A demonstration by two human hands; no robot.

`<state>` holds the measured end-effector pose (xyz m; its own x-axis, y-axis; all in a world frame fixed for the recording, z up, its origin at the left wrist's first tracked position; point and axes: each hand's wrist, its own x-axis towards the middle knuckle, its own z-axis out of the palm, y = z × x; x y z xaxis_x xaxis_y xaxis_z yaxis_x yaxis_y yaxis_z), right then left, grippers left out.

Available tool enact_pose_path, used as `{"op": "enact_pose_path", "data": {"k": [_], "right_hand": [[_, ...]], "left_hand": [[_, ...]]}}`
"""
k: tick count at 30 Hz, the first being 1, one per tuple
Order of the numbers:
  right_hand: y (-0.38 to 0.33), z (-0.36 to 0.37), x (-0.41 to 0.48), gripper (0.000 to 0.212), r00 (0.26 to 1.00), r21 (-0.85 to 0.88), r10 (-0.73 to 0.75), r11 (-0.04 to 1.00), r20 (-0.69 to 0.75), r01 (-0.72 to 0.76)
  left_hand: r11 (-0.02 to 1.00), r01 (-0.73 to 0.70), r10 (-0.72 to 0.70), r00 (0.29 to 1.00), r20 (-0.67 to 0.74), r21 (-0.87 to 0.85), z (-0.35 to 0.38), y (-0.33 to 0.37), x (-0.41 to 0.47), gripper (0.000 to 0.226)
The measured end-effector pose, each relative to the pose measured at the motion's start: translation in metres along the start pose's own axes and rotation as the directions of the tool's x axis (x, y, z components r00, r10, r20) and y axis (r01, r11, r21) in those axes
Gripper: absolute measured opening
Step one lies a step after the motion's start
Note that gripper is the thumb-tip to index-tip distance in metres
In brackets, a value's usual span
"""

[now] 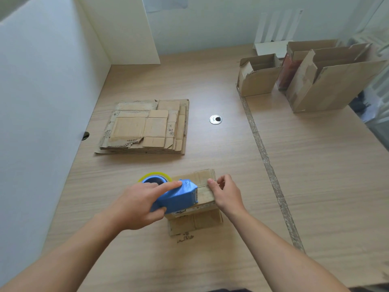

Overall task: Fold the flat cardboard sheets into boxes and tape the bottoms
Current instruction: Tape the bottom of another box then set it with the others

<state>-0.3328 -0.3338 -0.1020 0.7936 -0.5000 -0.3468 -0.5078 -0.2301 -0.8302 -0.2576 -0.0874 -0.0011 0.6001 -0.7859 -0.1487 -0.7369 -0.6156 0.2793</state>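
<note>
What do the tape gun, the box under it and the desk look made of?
Tape gun: likely hard plastic, by its uniform blue, faintly glossy moulded body. Box: cardboard, matte brown with creases and worn edges. Desk: probably wood-look laminate, pale with even grain; solid wood can't be ruled out.

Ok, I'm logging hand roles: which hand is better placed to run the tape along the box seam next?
Probably left. The left hand grips the blue tape dispenser, resting on the small box; the right hand holds the box's right edge, steadying it.
</note>
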Motion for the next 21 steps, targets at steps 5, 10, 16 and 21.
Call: {"op": "enact_pose_path", "data": {"k": [5,10,16,21], "right_hand": [[0.001,-0.001,0.006,0.035,0.999,-0.042,0.006,0.999,0.046,-0.004],[0.001,0.001,0.006,0.033,0.999,-0.033,-0.010,0.999,0.030,0.011],[0.005,-0.003,0.006,0.033,0.999,-0.121,-0.041,0.992,0.015,0.042],[-0.002,-0.003,0.008,0.033,0.996,-0.133,-0.058,0.989,0.065,0.067]], "left_hand": [[0.999,0.047,-0.046,0.996,0.076,-0.016,-0.020,-0.002,0.007,0.076],[0.993,0.116,-0.114,0.981,0.156,-0.002,-0.043,-0.013,0.013,0.075],[0.941,0.315,-0.270,0.918,0.289,-0.121,-0.063,-0.054,-0.011,0.053],[0.866,0.387,-0.266,0.892,0.364,-0.317,-0.065,-0.070,-0.022,0.050]]}}
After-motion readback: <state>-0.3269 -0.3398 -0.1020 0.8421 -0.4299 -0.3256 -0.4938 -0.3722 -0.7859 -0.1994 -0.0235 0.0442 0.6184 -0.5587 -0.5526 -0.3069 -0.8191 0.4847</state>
